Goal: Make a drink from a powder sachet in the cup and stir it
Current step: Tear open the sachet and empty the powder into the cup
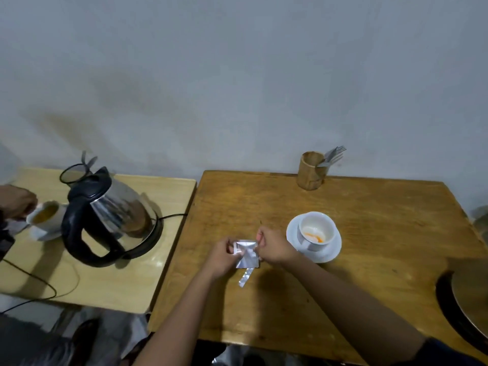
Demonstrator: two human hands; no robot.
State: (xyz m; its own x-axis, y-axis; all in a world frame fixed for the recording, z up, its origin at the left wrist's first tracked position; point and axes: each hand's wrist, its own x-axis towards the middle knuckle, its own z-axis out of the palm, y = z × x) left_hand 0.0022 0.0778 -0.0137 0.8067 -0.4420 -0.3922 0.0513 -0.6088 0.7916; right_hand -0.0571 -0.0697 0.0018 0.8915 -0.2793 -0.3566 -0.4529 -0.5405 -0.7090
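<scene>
The silver sachet [247, 253] is being held just above the wooden table [369, 207], near the middle of its left half, with a torn strip [245, 278] dangling from its lower edge. The left hand [224, 256] is pinching its left side and the right hand [273, 247] is gripping its right edge, both closed on the foil. The white cup [317, 231] is sitting on its saucer [334, 250] just right of the hands, with orange powder [314, 236] already lying in the bottom. My guess is the emptying step is finishing. Next, hot water is needed: the kettle [111, 215] is standing on the paler side table [169, 186] to the left, well apart from the cup. For stirring, forks [333, 155] are leaning in the holder [310, 171] by the far edge.
</scene>
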